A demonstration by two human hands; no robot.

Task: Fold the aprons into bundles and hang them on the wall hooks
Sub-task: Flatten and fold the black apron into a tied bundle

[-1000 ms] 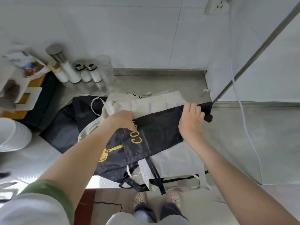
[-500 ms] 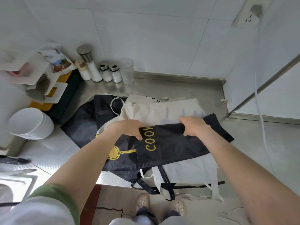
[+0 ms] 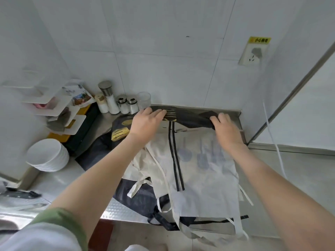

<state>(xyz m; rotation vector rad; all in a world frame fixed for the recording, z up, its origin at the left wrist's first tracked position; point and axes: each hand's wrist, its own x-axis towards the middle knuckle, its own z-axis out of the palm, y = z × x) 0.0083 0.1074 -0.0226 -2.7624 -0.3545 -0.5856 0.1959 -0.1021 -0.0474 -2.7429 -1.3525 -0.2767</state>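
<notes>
A black apron with yellow print (image 3: 188,120) lies folded into a narrow band at the back of the steel counter (image 3: 59,182), against the wall. My left hand (image 3: 145,122) lies on its left end with fingers stretched over the fabric. My right hand (image 3: 224,127) grips its right end, fingers curled into the cloth. Two black straps (image 3: 175,156) trail from it toward me over a cream apron with grey utensil print (image 3: 204,171). Another dark apron (image 3: 137,194) lies underneath, its ties hanging off the front edge. No wall hooks are in view.
Shakers and a glass (image 3: 144,100) stand at the back left by the wall. A stack of white bowls (image 3: 48,154) sits at the left, beside a white rack (image 3: 54,109). A socket (image 3: 252,55) with a white cable (image 3: 273,138) is on the right wall.
Both hands have pushed the black apron away from me, from the middle of the pile to the back wall. The cream apron is now uncovered. The camera has tilted upward.
</notes>
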